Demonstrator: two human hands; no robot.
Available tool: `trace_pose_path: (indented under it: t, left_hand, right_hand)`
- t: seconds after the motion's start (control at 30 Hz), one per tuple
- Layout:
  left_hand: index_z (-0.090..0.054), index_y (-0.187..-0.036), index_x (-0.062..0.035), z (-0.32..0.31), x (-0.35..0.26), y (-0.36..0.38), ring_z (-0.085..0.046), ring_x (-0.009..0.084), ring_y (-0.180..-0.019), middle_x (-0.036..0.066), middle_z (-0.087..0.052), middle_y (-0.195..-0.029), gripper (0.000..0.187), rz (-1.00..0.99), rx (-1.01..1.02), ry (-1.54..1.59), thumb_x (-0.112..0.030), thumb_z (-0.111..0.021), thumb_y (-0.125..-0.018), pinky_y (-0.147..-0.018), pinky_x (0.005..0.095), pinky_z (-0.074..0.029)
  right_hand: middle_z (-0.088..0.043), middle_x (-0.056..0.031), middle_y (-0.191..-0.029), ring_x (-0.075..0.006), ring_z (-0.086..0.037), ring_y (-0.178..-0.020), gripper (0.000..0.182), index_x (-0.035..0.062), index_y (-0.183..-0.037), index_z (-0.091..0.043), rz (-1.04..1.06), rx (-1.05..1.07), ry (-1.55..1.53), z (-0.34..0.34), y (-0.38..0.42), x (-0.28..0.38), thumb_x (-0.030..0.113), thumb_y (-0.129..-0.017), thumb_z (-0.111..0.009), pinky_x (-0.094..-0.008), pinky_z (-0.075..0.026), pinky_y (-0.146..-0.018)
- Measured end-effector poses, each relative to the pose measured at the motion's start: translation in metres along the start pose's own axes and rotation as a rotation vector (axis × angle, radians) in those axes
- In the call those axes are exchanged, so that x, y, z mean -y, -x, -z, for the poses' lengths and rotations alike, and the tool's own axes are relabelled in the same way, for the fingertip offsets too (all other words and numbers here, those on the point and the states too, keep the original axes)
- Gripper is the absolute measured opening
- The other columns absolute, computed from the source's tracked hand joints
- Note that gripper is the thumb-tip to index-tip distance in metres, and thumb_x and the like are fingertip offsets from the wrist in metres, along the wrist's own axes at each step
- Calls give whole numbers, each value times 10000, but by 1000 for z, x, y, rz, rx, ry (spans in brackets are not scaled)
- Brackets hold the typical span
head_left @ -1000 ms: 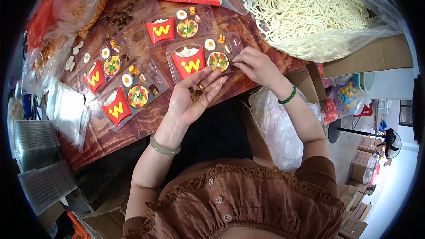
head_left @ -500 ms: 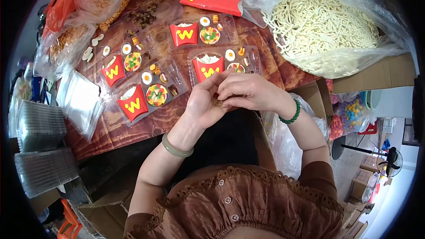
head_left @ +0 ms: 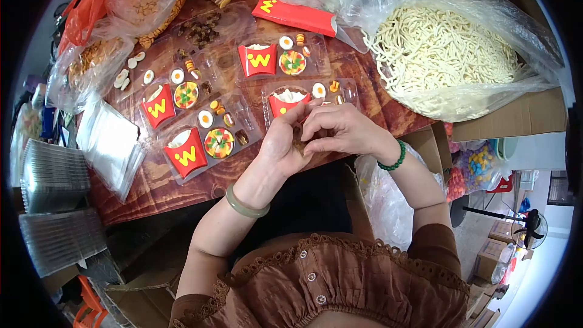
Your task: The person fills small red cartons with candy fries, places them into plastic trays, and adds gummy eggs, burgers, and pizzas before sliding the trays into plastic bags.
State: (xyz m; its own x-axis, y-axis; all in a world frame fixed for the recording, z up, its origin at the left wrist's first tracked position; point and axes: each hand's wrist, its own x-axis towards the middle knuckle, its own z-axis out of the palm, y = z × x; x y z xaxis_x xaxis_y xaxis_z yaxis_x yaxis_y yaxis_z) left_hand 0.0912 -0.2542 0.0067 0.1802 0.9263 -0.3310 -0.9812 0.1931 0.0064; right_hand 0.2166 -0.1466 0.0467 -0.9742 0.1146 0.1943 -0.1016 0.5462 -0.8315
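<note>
My left hand (head_left: 280, 143) is cupped palm up at the table's near edge, holding small brown candy pieces (head_left: 299, 146). My right hand (head_left: 337, 129) reaches into that palm, fingertips pinched on the pieces. Both hands partly cover the nearest clear plastic tray (head_left: 349, 92), which holds a red fries box (head_left: 283, 104), an egg candy (head_left: 319, 90) and an orange piece. Three more filled trays lie to the left and behind, one (head_left: 204, 138) with a pizza candy (head_left: 219, 142).
A big bag of pale noodle-shaped candy (head_left: 449, 54) sits at the right on a cardboard box (head_left: 534, 112). A flat red box (head_left: 296, 15) lies behind the trays. Bags of candy (head_left: 146, 0) crowd the far left. Stacks of empty clear trays (head_left: 51, 176) stand left.
My right hand left the nearest tray and came back to my left palm. The left hand curled from flat to cupped. The view shifted slightly.
</note>
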Motion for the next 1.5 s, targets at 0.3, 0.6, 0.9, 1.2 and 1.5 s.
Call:
trace_pose_path:
  t: [0.3,0.6,0.9,1.2,1.5]
  left_hand:
    - [-439,-1224,43,1,-2,8,-517,341,-1171,196,-506,-1254,333,-147,-100,-10,-186,-366,-993,-942,373,-501]
    - [-461,-1199,41,7,-8,26,-524,369,-1160,223,-509,-1266,299,-146,-116,44,-148,-414,-972,-929,397,-512]
    - [-500,-1176,-8,-9,-25,54,-536,350,-1151,200,-529,-1250,275,-91,-126,-60,-170,-440,-962,-901,393,-519]
    - [-464,-1220,3,-25,-128,73,-605,249,-964,168,-560,-1194,302,-479,-238,-386,-145,-421,-961,-779,320,-529]
    - [-536,-1191,2,4,-271,-10,-584,209,-839,137,-602,-1080,293,-845,-523,-662,-122,-468,-934,-697,306,-487]
  right_hand:
    - [-625,0,-754,-31,-526,-651,152,15,-839,-658,-321,-473,167,31,-18,-22,88,-752,-758,-211,-436,-570]
    - [-648,-98,-767,-161,-616,-657,153,4,-876,-668,-266,-354,730,36,-36,-95,131,-796,-695,-294,-481,-597]
    - [-636,-96,-809,-174,-618,-673,116,19,-893,-672,-344,-326,405,46,-36,-99,59,-785,-675,-292,-489,-610]
    - [-648,-89,-821,-118,-585,-638,195,-14,-953,-648,-430,-281,312,53,-40,-95,52,-776,-694,-254,-475,-591]
    - [-648,-95,-826,-170,-619,-716,121,19,-903,-686,-387,-268,342,62,-32,-107,44,-785,-670,-275,-488,-639]
